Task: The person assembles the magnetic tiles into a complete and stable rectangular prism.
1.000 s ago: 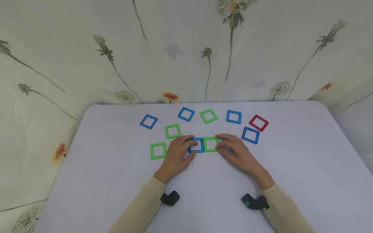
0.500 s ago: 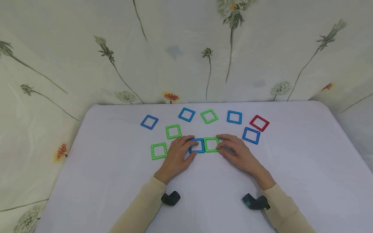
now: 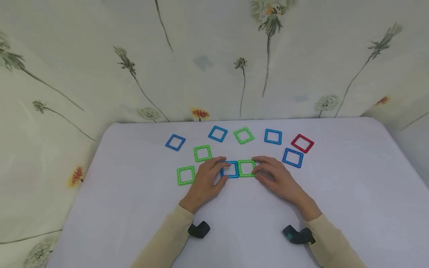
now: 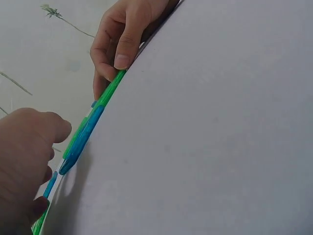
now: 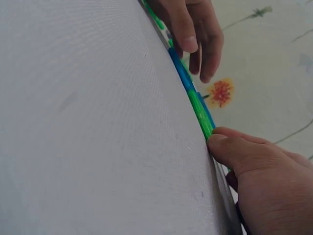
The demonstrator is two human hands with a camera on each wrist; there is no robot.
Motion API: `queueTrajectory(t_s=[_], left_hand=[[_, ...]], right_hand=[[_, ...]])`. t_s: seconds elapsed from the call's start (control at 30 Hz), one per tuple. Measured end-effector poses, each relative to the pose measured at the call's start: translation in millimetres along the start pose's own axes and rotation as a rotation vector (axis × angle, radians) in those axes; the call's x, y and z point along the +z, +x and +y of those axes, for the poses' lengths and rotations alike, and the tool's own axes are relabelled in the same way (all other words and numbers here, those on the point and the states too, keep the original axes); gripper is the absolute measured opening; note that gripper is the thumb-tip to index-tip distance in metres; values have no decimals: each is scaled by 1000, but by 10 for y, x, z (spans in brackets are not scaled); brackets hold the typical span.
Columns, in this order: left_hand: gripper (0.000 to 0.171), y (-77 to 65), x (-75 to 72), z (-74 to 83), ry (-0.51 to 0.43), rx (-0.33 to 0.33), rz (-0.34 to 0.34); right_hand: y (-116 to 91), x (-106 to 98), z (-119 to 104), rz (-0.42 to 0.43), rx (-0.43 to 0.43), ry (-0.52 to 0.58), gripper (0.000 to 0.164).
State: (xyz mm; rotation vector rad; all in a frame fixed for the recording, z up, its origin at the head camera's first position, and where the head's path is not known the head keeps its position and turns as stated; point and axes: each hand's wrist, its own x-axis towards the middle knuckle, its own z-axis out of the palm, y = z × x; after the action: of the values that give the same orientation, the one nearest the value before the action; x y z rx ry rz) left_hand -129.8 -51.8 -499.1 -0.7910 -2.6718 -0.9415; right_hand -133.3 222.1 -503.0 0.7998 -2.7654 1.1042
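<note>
Near the middle of the table, a blue square magnetic tile and a green magnetic tile lie flat with their edges together. My right hand pinches the green tile's right side, thumb at the near corner and fingers at the far one. In the right wrist view, the thumb presses against the green edge. My left hand is at the blue tile's left side with relaxed, spread fingers, partly covering it. The left wrist view shows the left thumb apart from the blue edge.
Two green tiles lie left of the pair. Behind it are several more: blue, blue, green and blue. A red tile and a blue tile lie at right. A flowered cloth hangs behind.
The head view has shifted slightly, so everything appears a little further right and lower. Both hands and the tiles keep their places relative to each other.
</note>
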Motion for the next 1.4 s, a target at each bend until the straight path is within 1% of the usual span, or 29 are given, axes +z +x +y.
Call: queueTrajectory(t_s=[0.13, 0.27, 0.33, 0.4, 0.53, 0.67, 0.77, 0.93, 1.0, 1.2, 1.4], left_hand=[[33, 4, -45, -62, -11, 3, 7], [35, -7, -151, -166, -20, -21, 6], [36, -20, -220, -226, -18, -48, 1], [37, -41, -292, -289, -15, -91, -4], [36, -84, -415, -420, -19, -166, 6], [35, -120, -510, -537, -17, -210, 1], [39, -143, -577, -605, -23, -242, -34], [48, -176, -683, -672, -48, -293, -120], [52, -185, -719, -684, -55, -297, -152], [65, -194, -807, -694, -59, -276, -236], [74, -203, -881, -644, -26, -318, -337]], right_hand=[[5, 0, 2, 3, -10, 9, 17], [9, 1, 2, 3, -12, 12, 18], [8, 5, 5, 7, -16, 8, 18], [7, 7, 5, 13, -22, 8, 19], [0, 6, 3, 18, -27, 15, 21], [-7, 7, 5, 15, -20, 13, 20], [-7, 4, 0, 4, -5, 16, 19], [2, -3, -18, -1, 3, 23, 19], [1, -3, -21, 2, 2, 23, 19], [-7, 1, -17, -4, 16, 18, 20], [-13, 11, 8, -12, 26, 14, 20]])
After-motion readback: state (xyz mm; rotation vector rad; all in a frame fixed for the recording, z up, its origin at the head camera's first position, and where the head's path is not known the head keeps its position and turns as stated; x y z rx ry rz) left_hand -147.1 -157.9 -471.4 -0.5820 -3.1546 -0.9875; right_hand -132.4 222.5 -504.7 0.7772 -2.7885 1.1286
